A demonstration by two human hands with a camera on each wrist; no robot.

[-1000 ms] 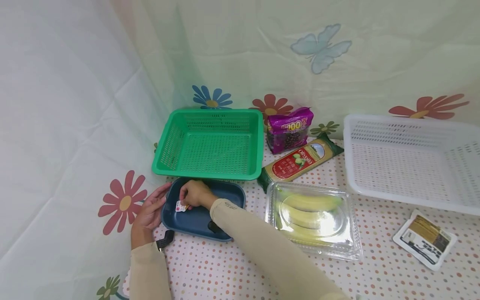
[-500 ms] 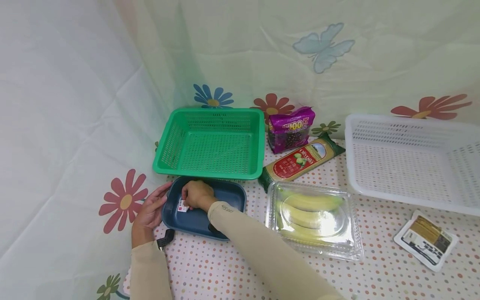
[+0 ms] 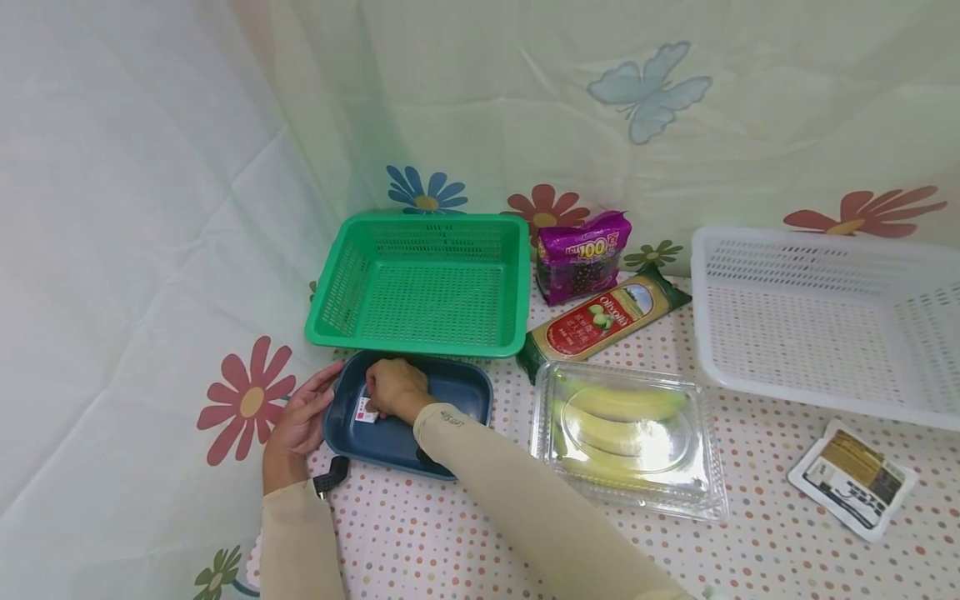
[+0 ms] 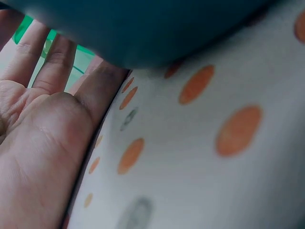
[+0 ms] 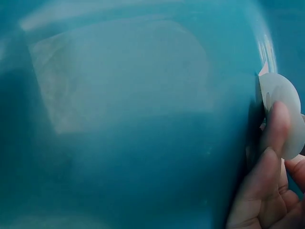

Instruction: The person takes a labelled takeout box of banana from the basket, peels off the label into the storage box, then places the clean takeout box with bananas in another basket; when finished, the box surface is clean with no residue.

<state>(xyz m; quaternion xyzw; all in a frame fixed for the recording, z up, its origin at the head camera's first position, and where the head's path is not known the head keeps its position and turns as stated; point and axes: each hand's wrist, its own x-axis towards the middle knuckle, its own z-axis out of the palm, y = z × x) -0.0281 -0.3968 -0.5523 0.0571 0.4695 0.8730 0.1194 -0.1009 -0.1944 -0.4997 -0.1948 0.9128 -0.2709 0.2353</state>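
Observation:
A dark blue oblong basin [image 3: 461, 408] sits on the dotted cloth. My right hand [image 3: 396, 389] reaches inside it, fingers curled, and pinches a small white label [image 3: 365, 410] with a red mark close over the basin's floor. In the right wrist view the label's rounded pale end [image 5: 286, 114] shows at the fingers, before the blue surface. My left hand [image 3: 302, 421] rests at the basin's left end, palm turned toward it and fingers extended along the outer wall. The left wrist view shows the palm [image 4: 43, 138] beside the basin's underside [image 4: 138, 33].
Behind the basin stands a green perforated basket [image 3: 416, 342]. To the right lie a purple snack bag [image 3: 581, 258], an Olivoilà pasta packet [image 3: 600, 325] and a clear box of bananas [image 3: 626, 442]. Farther right are a white basket [image 3: 810, 392] and a flat food packet [image 3: 852, 479].
The right hand has shifted slightly within the basin, and the white label now looks flatter, close to the basin's floor. The left hand has stayed at the left end.

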